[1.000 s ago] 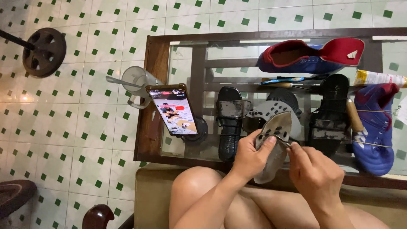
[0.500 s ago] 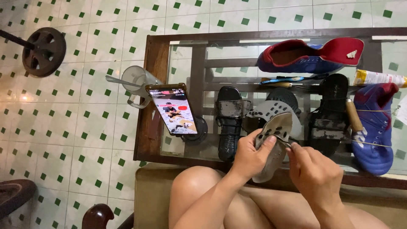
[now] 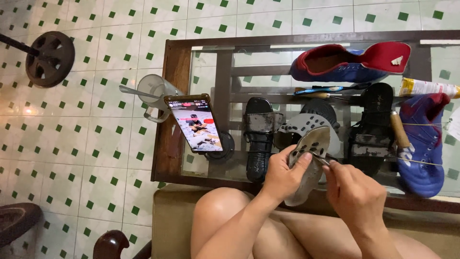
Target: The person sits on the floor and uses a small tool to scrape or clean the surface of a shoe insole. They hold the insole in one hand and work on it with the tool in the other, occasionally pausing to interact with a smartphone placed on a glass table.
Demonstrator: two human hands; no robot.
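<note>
We saw a glass-topped table (image 3: 175, 62) with a dark wooden frame standing on a white floor (image 3: 86, 144) tiled with green squares. Beside it on the floor lay a dark barbell weight (image 3: 50, 58). On the glass lay a red-lined blue shoe (image 3: 352, 64) at the far edge, another blue shoe (image 3: 424, 144) at the right, and two black sandals, one (image 3: 259, 136) near the middle and one (image 3: 371, 132) further right. Between them lay a grey perforated clog (image 3: 311, 122). A phone (image 3: 195, 123) stood propped on a small round stand, its screen lit. Just beside it, at the table's left corner, stood a clear glass mug (image 3: 154, 92) with a spoon (image 3: 134, 91) leaning in it; we could not tell whether it held any liquid. A wooden-handled tool (image 3: 398, 129) lay across the right-hand shoe, a yellow tube (image 3: 426, 87) lay near the far right edge, and a blue-handled tool (image 3: 318, 90) lay below the red-lined shoe.

Over the near edge of the table, above the bare knees, our left hand (image 3: 282, 175) was closed around a grey-brown sole (image 3: 309, 163), thumb on its upper face. Our right hand (image 3: 354, 192) was pinched narrow on a thin metal tool (image 3: 322, 159), whose tip touched the sole.
</note>
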